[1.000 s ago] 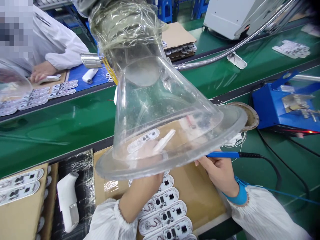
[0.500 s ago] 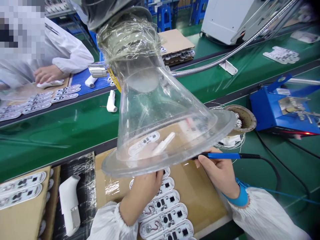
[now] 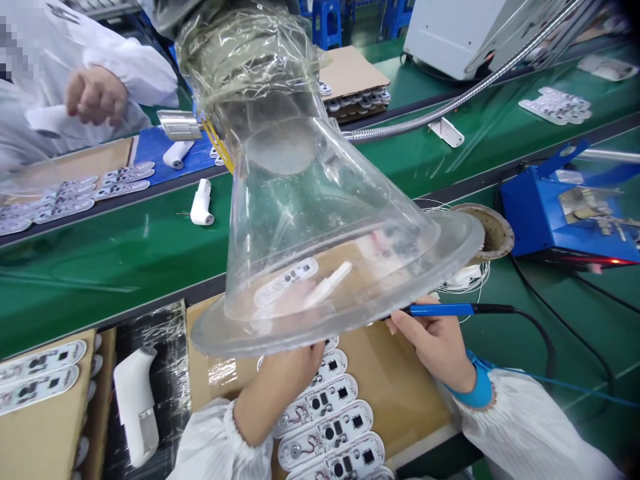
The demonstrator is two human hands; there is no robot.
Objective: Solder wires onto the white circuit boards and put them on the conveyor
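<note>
My right hand [image 3: 435,337], with a blue band at the wrist, is closed round the blue handle of a soldering iron [image 3: 443,310]; its tip is hidden under the clear hood rim. My left hand [image 3: 290,373] reaches beneath the hood [image 3: 320,207]. Through the plastic, its blurred fingers appear closed on a slim white plastic housing [image 3: 329,283]. Just beyond them lies a white oblong shell with a circuit board [image 3: 287,281]. Similar board-filled shells [image 3: 325,435] lie in a row on brown cardboard [image 3: 400,393], below and beside my left forearm.
A white angled housing [image 3: 136,407] lies on black film to the left, beside stacked cardboard with shells [image 3: 43,380]. A blue soldering station [image 3: 570,213] and a round bowl [image 3: 493,233] stand right. Across the green conveyor [image 3: 125,247], a co-worker's hand [image 3: 97,97] is near a white housing.
The view has shifted slightly. The co-worker's hand has risen from the cardboard with a white housing. My hands keep nearly the same places, the right still on the soldering iron.
</note>
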